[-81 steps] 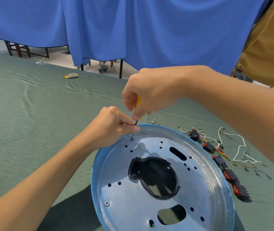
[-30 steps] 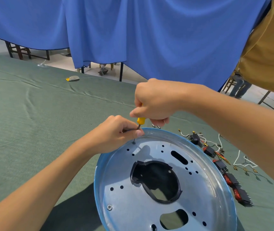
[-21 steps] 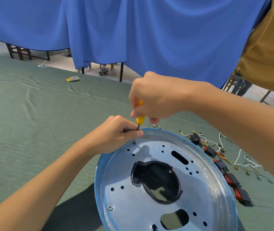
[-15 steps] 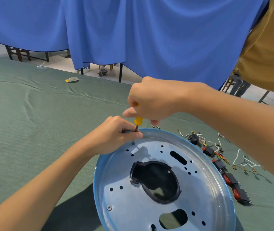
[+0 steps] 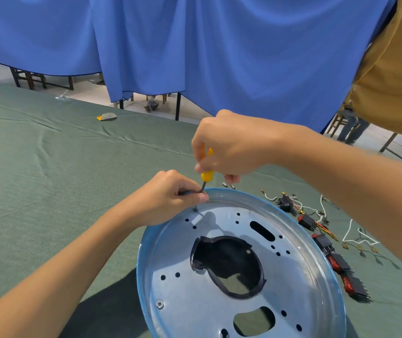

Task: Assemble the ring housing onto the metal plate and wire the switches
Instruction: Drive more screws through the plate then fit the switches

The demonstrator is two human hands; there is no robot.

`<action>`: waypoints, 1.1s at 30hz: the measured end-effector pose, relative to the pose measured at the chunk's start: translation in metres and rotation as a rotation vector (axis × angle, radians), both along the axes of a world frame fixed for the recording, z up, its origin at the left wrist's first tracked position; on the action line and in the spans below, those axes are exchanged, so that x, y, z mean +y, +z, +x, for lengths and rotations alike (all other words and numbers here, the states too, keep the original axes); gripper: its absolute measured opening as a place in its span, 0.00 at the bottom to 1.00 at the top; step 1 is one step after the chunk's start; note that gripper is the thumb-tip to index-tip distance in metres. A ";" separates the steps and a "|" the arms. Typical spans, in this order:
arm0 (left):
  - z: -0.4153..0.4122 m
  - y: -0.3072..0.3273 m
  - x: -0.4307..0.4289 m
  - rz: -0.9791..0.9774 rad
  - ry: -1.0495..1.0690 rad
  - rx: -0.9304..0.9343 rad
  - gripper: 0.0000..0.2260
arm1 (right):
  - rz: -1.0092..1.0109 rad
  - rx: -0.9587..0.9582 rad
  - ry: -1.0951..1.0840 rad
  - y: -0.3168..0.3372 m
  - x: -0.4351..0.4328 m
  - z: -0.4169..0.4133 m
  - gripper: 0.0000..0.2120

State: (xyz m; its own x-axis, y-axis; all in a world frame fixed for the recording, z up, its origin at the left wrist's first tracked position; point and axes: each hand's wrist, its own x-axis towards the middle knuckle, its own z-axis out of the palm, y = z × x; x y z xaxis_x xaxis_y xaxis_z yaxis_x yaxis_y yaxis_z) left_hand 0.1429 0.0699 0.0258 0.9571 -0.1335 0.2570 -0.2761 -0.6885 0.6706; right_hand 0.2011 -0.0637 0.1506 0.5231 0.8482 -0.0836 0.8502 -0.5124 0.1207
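Galvanised metal plate [image 5: 292,276] lay at the near edge of the table [image 5: 48,179]. Right grip [image 5: 229,147] was clamped on the yellow screwdriver [image 5: 206,175], tip on a screw [image 5: 195,209] near the plate's far rim; left grip [image 5: 168,193] pinched its shaft.

The right hand [image 5: 229,145] hides most of the screwdriver [image 5: 206,175] handle.

Round shiny metal plate [image 5: 297,284], raised rim with a blue outer edge, hollow side up on the green counter [image 5: 48,179]; many small holes and two oblong slots. Black ring housing [image 5: 201,254] behind the large central opening, edge showing all round. Seated screw [image 5: 159,304] at 7 o'clock on the plate; second screw [image 5: 195,209] at 11 o'clock, under the screwdriver [image 5: 206,175] tip. Black-and-red switches [image 5: 336,262] in a row off the rim at 3 o'clock, white wires [image 5: 356,236] beside them.
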 end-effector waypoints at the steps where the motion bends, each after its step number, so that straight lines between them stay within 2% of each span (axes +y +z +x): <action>1: 0.000 0.000 0.000 -0.011 0.006 0.002 0.18 | 0.011 -0.032 -0.016 -0.004 0.002 0.001 0.14; 4: 0.001 -0.001 0.000 -0.021 0.038 -0.011 0.15 | 0.009 -0.025 -0.013 -0.005 0.006 0.000 0.18; 6: 0.001 -0.001 0.001 -0.002 0.044 -0.016 0.17 | -0.043 -0.005 0.021 0.003 0.006 -0.001 0.13; 8: 0.001 -0.002 0.001 -0.012 0.036 -0.005 0.19 | -0.001 0.019 0.027 0.009 0.005 -0.001 0.05; 9: 0.001 -0.002 0.001 -0.020 0.027 -0.001 0.19 | 0.026 0.006 0.016 0.008 0.004 0.000 0.06; 12: 0.001 -0.001 0.001 -0.030 0.020 -0.011 0.18 | -0.020 -0.052 -0.019 -0.001 0.006 0.003 0.19; 14: 0.001 -0.001 0.001 -0.020 0.032 -0.018 0.19 | -0.016 -0.035 -0.020 -0.001 0.005 0.004 0.21; 16: 0.001 -0.001 0.001 -0.005 0.035 -0.022 0.21 | 0.017 0.005 0.007 0.004 0.002 0.003 0.17; 19: 0.003 -0.002 0.003 -0.002 0.014 -0.001 0.19 | 0.013 0.075 0.049 0.004 0.000 0.002 0.06; 22: 0.004 -0.004 0.002 -0.046 0.018 -0.002 0.13 | 0.044 0.025 0.022 -0.005 0.004 0.004 0.12; 25: 0.005 -0.005 0.001 -0.195 0.138 -0.099 0.03 | 0.013 0.018 0.011 -0.005 0.008 0.004 0.16; 27: 0.007 -0.006 0.002 -0.224 0.183 -0.119 0.02 | -0.022 0.002 0.034 -0.002 0.007 0.002 0.12; 30: 0.008 -0.006 0.005 -0.181 0.097 -0.064 0.04 | 0.051 0.036 0.058 0.001 0.005 0.003 0.03; 33: 0.008 -0.006 0.005 -0.166 0.050 -0.009 0.08 | 0.110 0.023 0.006 -0.003 0.008 0.006 0.12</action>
State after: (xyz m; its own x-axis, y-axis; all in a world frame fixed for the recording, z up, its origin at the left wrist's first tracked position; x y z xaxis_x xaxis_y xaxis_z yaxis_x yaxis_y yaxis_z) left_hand 0.1510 0.0747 0.0199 0.9590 -0.0410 0.2803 -0.2510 -0.5817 0.7737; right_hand 0.2073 -0.0560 0.1480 0.5171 0.8559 -0.0015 0.8551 -0.5166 0.0447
